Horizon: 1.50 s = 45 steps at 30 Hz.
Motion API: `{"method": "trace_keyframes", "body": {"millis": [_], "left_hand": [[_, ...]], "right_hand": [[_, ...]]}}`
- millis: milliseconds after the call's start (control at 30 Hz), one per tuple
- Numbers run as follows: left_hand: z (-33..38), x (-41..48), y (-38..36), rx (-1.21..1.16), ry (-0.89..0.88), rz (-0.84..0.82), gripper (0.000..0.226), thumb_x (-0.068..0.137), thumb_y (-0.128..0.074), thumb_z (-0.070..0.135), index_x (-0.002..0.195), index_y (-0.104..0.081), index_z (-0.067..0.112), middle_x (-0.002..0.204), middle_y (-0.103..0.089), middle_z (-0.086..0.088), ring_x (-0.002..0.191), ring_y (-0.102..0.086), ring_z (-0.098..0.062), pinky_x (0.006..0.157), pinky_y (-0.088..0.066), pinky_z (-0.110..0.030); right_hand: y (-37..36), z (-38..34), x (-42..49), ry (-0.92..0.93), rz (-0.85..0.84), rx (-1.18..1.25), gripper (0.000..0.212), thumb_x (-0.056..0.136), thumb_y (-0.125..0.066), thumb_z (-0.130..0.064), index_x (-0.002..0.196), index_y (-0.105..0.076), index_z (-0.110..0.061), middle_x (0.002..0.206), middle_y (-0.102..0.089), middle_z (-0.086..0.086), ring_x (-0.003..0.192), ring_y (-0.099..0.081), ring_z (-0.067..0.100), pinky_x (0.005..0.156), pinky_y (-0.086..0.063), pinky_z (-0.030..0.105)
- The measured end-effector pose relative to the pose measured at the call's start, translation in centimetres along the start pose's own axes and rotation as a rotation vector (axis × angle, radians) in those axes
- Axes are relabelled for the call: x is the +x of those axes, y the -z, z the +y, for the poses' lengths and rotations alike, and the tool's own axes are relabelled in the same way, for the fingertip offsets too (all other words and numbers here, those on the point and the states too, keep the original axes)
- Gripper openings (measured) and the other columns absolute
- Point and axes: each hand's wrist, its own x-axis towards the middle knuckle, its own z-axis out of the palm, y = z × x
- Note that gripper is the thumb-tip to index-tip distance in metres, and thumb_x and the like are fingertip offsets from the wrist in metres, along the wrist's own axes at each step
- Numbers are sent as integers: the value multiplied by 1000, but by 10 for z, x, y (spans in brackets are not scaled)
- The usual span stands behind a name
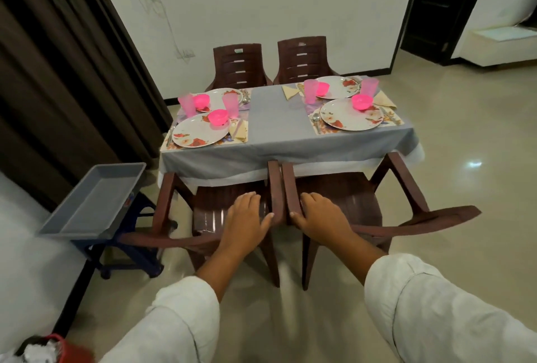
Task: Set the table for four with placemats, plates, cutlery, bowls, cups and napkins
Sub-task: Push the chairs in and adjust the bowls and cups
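Four place settings lie on the worktop (279,130), which is covered by a grey cloth: two at its left end, two at its right. Each setting comprises a floral placemat (395,122), a floral plate (345,118), a pink bowl (362,101) at the plate's far rim and a pink cup (369,86) close by. Folded cream napkins (385,101) show beside three of the plates; a fourth cannot be made out. Cutlery (316,118) lies alongside the plates, the pieces too small to tell apart.

Two brown plastic chairs stand at the near edge, their inner armrests just beside each other. The left hand (247,217) rests on the left chair (209,203), fingers nearly straight and pointing toward the worktop, thumb spread against the inner armrest. The right hand (319,214) rests on the right chair (354,197) in the mirrored posture, fingers likewise extended and enclosing nothing.

Two further chairs (238,64) stand at the far edge. A grey tray (96,200) sits on a blue stool (130,249) left of the near chairs, beside a dark curtain (58,72)
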Motion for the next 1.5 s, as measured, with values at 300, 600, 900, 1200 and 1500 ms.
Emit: {"method": "trace_keyframes", "body": {"millis": [300,600,900,1200,1500], "left_hand": [[160,15,-52,34,63,-63,79,97,-46,63,155,-31,12,159,-34,-8,149,-25,-24,119,-33,-43],[244,92,-105,-10,186,-121,76,98,-45,61,156,-28,14,164,-25,-5,153,-17,-24,120,-27,-44],[279,199,-184,-31,374,-201,75,98,-49,56,155,-30,10,165,-23,-10,152,-19,-29,118,-30,-47],[343,264,-230,45,428,-248,79,99,-47,59,157,-23,10,166,-19,-10,154,-14,-29,119,-29,-45],[461,344,-277,109,607,-199,89,97,-41,65,160,-13,8,168,-11,-11,155,-4,-29,123,-19,-46]], "right_hand": [[62,162,-38,-14,-70,-152,72,96,-40,-69,150,-42,-22,160,-35,11,147,-34,29,115,-35,46],[89,258,12,-50,-105,-107,66,100,-36,-65,146,-45,-19,159,-35,16,145,-35,32,114,-38,48],[110,350,108,-2,-265,-206,66,101,-36,-63,150,-41,-19,160,-33,14,147,-33,32,114,-36,47],[115,454,177,93,-301,-205,70,98,-37,-67,152,-38,-22,161,-33,13,148,-33,31,116,-36,46],[159,597,260,345,-308,-176,79,93,-35,-72,154,-34,-23,162,-32,11,147,-34,31,116,-37,48]]}}
